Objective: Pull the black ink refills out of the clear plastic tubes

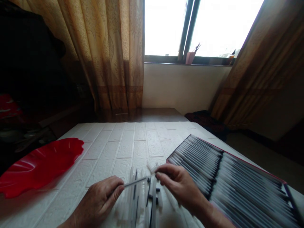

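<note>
My left hand (pixel 104 193) pinches one end of a thin grey rod (pixel 136 182), which looks like a pen refill. It slants up to the right toward my right hand (pixel 179 182), whose thumb and forefinger are closed beside its far end. A small pale piece seems to sit at those fingertips, but blur hides its shape. Below the hands lie several clear tubes (pixel 130 196), thin dark rods (pixel 137 209) and small black caps (pixel 153 199), loosely strewn and mostly lengthwise.
At the right is a shallow box (pixel 222 155) holding rows of dark-and-clear sticks, like pens. A red scalloped tray (pixel 42 164) lies at the left on the white brick-patterned tabletop (pixel 127 148). Behind are a curtain (pixel 114 57) and a window with a pink cup (pixel 190 58).
</note>
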Available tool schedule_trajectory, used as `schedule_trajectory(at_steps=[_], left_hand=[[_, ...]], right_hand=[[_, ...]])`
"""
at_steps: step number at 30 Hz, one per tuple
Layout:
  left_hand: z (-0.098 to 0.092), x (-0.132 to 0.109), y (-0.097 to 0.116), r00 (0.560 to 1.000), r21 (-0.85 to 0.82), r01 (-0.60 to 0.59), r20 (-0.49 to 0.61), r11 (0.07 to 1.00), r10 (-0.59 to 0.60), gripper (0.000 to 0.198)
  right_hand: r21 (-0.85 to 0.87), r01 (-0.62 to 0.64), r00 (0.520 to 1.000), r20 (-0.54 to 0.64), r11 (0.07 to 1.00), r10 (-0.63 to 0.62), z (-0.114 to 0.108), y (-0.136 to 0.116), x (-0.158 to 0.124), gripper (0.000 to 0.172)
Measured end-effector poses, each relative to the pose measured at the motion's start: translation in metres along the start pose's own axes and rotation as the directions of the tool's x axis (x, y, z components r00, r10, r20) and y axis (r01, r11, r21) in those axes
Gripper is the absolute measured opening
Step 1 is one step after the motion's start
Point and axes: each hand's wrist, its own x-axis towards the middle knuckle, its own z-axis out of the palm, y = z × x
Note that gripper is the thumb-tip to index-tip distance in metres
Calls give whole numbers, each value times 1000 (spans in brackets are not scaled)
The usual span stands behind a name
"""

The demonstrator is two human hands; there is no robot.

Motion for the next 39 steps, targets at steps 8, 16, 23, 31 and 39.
schedule_trajectory(at_steps=[8,16,23,31,39], left_hand=[[-8,1,-10,996,20,30,-84,999,-28,25],[-5,0,-11,997,16,25,-73,1000,-23,23],[-1,-2,-2,1000,-18,-5,-9,1000,5,22],[3,-4,4,999,-73,-24,33,997,27,17],[4,-6,-1,998,-191,65,30,979,-60,7]], right_hand=[[567,1,888,-379,824,260,-19,-7,12,38],[68,-147,989,9,987,146,1,3,6,22],[-371,5,998,-60,929,-30,3,12,4,27],[-229,60,992,125,972,-32,9,-2,-4,32],[-111,-64,957,275,992,93,8,-3,-5,21]])
